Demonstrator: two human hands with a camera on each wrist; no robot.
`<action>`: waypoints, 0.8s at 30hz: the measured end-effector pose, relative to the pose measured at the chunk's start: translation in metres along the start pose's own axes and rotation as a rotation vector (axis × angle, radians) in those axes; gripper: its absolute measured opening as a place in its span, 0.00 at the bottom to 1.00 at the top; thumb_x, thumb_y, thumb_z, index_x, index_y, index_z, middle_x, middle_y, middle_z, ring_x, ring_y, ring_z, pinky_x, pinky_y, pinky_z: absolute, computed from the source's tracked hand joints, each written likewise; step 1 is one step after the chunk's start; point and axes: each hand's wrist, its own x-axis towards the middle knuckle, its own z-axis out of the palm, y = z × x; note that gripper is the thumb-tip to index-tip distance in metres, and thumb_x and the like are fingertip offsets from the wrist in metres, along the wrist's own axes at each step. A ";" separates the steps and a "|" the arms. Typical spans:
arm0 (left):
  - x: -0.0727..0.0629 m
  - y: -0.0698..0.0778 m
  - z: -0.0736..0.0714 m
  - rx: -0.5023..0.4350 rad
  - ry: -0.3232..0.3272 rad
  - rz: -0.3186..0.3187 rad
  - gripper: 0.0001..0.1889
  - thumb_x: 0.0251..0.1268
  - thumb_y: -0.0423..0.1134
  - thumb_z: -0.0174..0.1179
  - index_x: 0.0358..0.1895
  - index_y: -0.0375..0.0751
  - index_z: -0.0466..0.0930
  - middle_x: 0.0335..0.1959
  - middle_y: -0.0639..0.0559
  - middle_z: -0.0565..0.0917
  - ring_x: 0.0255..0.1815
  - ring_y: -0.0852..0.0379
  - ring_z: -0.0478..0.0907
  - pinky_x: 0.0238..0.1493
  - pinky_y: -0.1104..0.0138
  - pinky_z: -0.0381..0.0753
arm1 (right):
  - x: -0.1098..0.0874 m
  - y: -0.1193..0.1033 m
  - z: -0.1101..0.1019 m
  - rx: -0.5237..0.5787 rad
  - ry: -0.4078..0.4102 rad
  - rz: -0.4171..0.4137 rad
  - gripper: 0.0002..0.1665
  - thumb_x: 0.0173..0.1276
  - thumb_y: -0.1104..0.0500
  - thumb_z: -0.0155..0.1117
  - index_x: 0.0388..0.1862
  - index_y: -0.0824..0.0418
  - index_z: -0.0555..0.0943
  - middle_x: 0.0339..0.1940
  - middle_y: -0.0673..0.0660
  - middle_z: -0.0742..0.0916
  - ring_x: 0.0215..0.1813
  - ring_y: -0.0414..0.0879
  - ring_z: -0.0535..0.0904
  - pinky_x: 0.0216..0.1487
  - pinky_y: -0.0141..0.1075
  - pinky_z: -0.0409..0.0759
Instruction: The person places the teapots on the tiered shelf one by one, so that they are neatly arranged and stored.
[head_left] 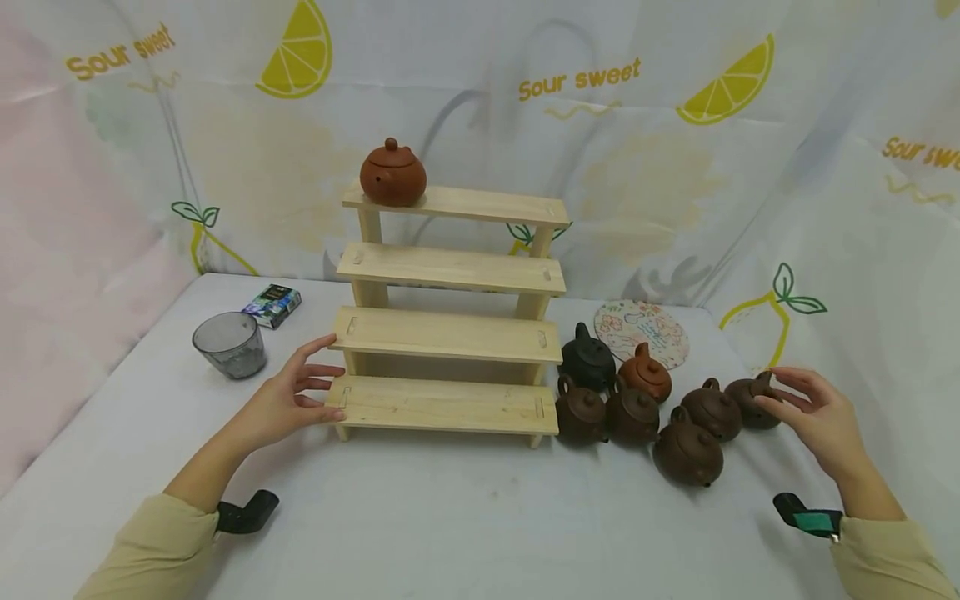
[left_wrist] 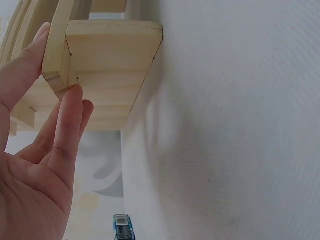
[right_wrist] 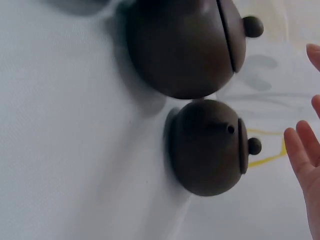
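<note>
At the left end of a four-step wooden display stand, my left hand pinches the lowest board, thumb on one face and fingers on the other. My right hand hovers at the dark brown teapot farthest right, thumb and fingers spread. Its fingertips overlap that teapot in the head view; in the right wrist view they stand apart from its lid knob. A reddish-brown teapot sits on the left of the top step.
Beside the stand's right end cluster several dark brown teapots, a black teapot and an orange-brown teapot. Behind them lies a round patterned mat. A grey glass cup and a small box are at left.
</note>
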 end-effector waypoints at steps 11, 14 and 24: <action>-0.001 0.001 0.000 0.002 0.002 -0.008 0.53 0.47 0.39 0.73 0.73 0.57 0.44 0.56 0.34 0.74 0.52 0.40 0.74 0.40 0.68 0.79 | -0.012 -0.054 0.006 -0.144 -0.025 0.212 0.28 0.61 0.58 0.68 0.61 0.53 0.74 0.56 0.35 0.70 0.58 0.27 0.62 0.41 0.13 0.65; -0.001 0.001 0.000 0.003 0.001 -0.010 0.53 0.47 0.39 0.73 0.73 0.57 0.44 0.56 0.34 0.74 0.53 0.40 0.74 0.41 0.68 0.79 | -0.015 -0.059 0.006 -0.165 -0.091 0.269 0.29 0.63 0.55 0.66 0.64 0.48 0.71 0.65 0.41 0.65 0.67 0.36 0.57 0.41 0.13 0.65; -0.001 0.001 0.000 0.006 0.001 -0.016 0.53 0.47 0.40 0.73 0.73 0.60 0.44 0.57 0.36 0.74 0.53 0.40 0.74 0.41 0.68 0.79 | -0.017 -0.041 0.004 -0.125 -0.221 0.410 0.34 0.65 0.50 0.63 0.68 0.36 0.62 0.75 0.55 0.50 0.68 0.71 0.46 0.65 0.52 0.57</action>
